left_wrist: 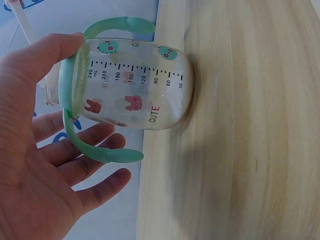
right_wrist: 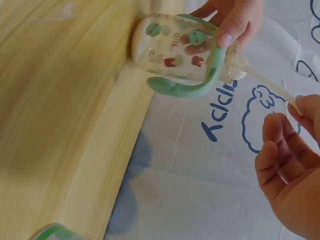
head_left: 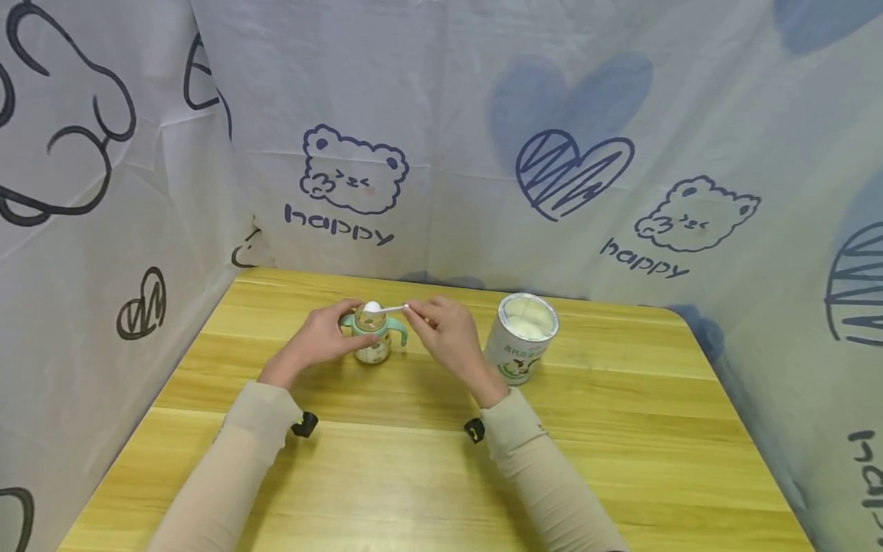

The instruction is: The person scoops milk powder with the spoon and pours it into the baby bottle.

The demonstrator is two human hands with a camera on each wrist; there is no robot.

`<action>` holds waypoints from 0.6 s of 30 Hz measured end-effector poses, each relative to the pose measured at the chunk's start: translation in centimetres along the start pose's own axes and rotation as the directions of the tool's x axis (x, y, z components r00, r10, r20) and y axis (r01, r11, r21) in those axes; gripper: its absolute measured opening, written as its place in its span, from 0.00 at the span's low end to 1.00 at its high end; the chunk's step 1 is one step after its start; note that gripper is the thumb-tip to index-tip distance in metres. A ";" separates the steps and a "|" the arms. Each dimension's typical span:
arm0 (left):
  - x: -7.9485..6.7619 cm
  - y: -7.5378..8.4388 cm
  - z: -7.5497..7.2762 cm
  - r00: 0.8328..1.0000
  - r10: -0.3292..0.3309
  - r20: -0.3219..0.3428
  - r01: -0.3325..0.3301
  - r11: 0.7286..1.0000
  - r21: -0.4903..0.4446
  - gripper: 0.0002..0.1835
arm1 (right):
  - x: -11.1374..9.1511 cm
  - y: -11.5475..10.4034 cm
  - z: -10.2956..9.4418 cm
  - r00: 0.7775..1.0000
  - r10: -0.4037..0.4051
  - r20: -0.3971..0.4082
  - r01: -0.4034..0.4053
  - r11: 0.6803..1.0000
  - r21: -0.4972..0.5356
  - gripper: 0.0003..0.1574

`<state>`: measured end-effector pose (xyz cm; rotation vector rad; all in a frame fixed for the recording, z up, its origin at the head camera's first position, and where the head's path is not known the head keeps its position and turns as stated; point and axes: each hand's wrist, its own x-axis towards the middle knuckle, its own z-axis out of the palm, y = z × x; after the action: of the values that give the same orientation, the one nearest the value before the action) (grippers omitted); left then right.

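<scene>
A clear baby bottle (head_left: pixel 372 354) with a green two-handled collar (left_wrist: pixel 68 85) stands upright on the table, its top uncapped. My left hand (head_left: pixel 323 336) grips it around the neck, thumb on the near side, the other fingers loosely spread beneath the collar in the left wrist view. Printed on the bottle are millilitre marks and small cartoon figures. My right hand (head_left: pixel 450 335) pinches the end of a white scoop (right_wrist: pixel 270 82) between thumb and forefinger. The scoop's bowl, heaped with white powder (head_left: pixel 372 307), is right at the bottle's mouth.
An open white tin (head_left: pixel 516 360) holding pale powder (head_left: pixel 527 327) stands to the right of my right hand. The wooden table (head_left: pixel 393 475) backs onto a white printed cloth (head_left: pixel 455 192), which also hangs along both sides.
</scene>
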<state>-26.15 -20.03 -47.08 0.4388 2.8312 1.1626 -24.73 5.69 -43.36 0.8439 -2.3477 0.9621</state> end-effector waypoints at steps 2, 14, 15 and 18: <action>-0.1 0.1 -0.1 1.000 -0.005 0.004 0.005 1.000 -0.001 0.45 | -0.1 0.0 -0.1 0.999 -0.044 0.008 0.045 0.998 -0.041 0.13; 0.0 0.0 -0.1 1.000 -0.009 0.009 0.009 1.000 0.001 0.45 | -0.8 0.7 0.0 0.964 -0.266 -0.017 0.260 0.951 -0.168 0.14; 0.0 0.0 -0.1 1.000 -0.011 0.010 0.011 1.000 0.003 0.46 | -0.9 0.8 0.0 0.960 -0.281 -0.020 0.273 0.945 -0.182 0.14; 0.1 -0.1 -0.1 1.000 -0.021 0.013 0.021 1.000 0.010 0.47 | -0.9 0.9 0.0 0.947 -0.321 -0.021 0.307 0.923 -0.230 0.14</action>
<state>-26.26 -20.13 -47.06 0.4145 2.8241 1.1388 -24.72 6.51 -44.32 1.0437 -2.1338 0.5682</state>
